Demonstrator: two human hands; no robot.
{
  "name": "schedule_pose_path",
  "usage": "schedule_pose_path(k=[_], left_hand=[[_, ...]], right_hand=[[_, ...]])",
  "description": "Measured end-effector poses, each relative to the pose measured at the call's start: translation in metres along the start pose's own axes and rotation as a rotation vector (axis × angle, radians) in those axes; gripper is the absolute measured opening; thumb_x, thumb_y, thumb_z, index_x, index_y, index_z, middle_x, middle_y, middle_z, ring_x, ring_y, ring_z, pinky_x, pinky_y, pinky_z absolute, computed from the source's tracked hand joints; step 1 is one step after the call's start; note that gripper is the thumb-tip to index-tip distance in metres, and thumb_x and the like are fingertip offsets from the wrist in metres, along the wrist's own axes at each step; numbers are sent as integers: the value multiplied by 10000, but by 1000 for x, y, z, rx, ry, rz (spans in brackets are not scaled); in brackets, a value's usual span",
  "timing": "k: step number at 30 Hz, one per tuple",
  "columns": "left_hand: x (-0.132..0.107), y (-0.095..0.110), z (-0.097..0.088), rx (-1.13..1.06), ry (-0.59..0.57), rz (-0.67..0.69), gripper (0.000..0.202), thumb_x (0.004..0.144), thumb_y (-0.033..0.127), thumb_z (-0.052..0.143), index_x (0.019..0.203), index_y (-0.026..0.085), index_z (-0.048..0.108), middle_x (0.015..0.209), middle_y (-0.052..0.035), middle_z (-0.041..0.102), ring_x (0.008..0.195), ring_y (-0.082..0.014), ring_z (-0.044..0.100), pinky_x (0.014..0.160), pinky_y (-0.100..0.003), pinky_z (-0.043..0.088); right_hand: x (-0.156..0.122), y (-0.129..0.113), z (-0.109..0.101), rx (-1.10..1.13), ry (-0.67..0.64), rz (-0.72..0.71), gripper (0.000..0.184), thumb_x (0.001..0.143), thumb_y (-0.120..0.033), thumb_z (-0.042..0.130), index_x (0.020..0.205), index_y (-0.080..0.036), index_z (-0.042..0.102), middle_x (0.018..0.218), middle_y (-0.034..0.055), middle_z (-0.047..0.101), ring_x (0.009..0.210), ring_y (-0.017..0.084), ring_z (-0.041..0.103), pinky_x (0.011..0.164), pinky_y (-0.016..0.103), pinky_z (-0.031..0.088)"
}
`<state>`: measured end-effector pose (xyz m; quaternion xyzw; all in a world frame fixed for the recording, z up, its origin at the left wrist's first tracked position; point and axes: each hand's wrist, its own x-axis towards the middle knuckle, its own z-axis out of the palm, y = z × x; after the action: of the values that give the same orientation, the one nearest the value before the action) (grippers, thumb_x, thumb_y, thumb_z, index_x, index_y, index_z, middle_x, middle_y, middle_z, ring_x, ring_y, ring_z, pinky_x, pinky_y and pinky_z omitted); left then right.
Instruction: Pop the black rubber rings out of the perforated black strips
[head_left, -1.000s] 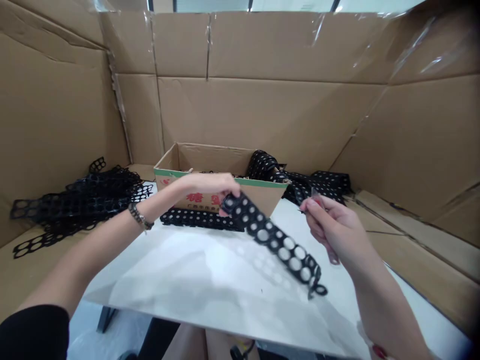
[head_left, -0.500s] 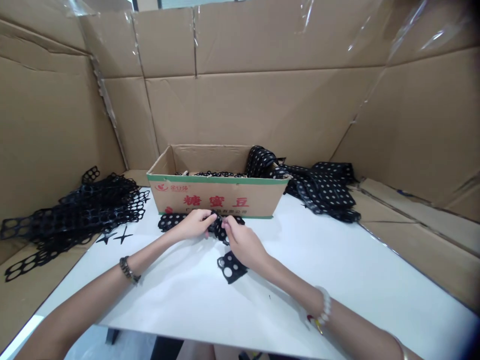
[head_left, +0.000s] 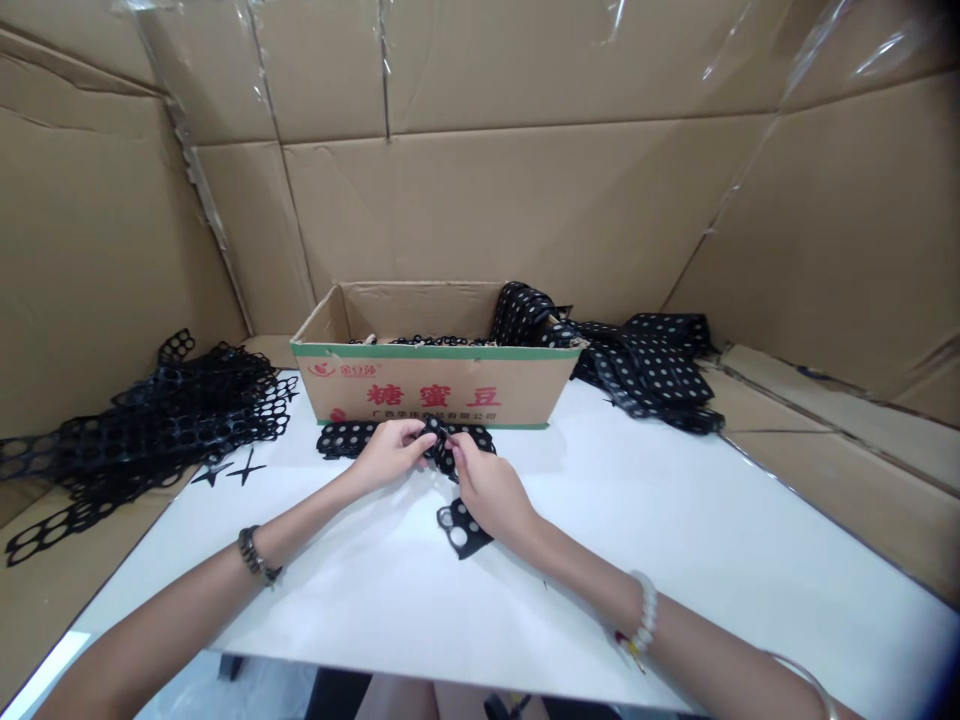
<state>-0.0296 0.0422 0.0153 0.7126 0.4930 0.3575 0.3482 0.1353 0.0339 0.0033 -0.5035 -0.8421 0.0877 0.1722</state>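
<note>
Both hands meet over a black strip dotted with pale round spots, just in front of the cardboard box. My left hand pinches the strip between thumb and fingers. From the other side my right hand grips it with thumb and forefinger, close to the left fingertips. Below the right hand a spotted end piece lies on the table; whether it joins the held strip is hidden. Another length of spotted black material lies flat along the foot of the box, partly behind the hands.
A cardboard box with red lettering holds black perforated pieces. Black mesh strips with empty holes are heaped at the left, with small black star-shaped scraps nearby. More spotted strips are piled at the right. Cardboard walls surround the white table.
The camera view has shifted slightly. Both hands stay at nearly the same place on the strip, with only small finger movements.
</note>
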Motion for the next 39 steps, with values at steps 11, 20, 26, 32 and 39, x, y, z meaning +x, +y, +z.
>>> schedule_pose_path(k=[11,20,26,32,39], left_hand=[[-1,-5,4,112,84,49,258,823,324,422,611,176,421,519,38,482,484,-127,555,483,-208,367],[-13,5,13,339,258,233,251,803,162,432,561,177,368,581,26,396,557,-118,383,543,-242,274],[-22,9,16,358,330,259,252,822,143,399,577,181,356,597,22,390,573,-121,380,543,-243,278],[-24,9,15,358,326,284,250,819,129,394,578,182,359,595,21,401,583,-121,399,552,-238,296],[-26,9,16,387,340,316,250,832,135,374,589,183,404,607,11,427,595,-124,421,556,-240,322]], right_hand=[[1,-4,3,-296,-3,-49,279,819,-61,346,1055,-181,432,784,38,633,643,190,622,483,237,339],[-7,-15,4,-494,70,-80,326,843,-62,315,1150,-139,391,737,68,592,593,173,616,479,216,410],[-4,-28,3,-531,143,-79,273,850,-68,303,1095,-123,410,683,55,581,553,168,606,464,223,428],[-3,-31,2,-535,149,-70,212,850,-70,310,1009,-154,423,665,37,579,540,167,602,455,218,419],[-4,-31,3,-558,134,-68,178,869,-90,291,991,-160,399,692,55,582,569,155,607,469,198,397]])
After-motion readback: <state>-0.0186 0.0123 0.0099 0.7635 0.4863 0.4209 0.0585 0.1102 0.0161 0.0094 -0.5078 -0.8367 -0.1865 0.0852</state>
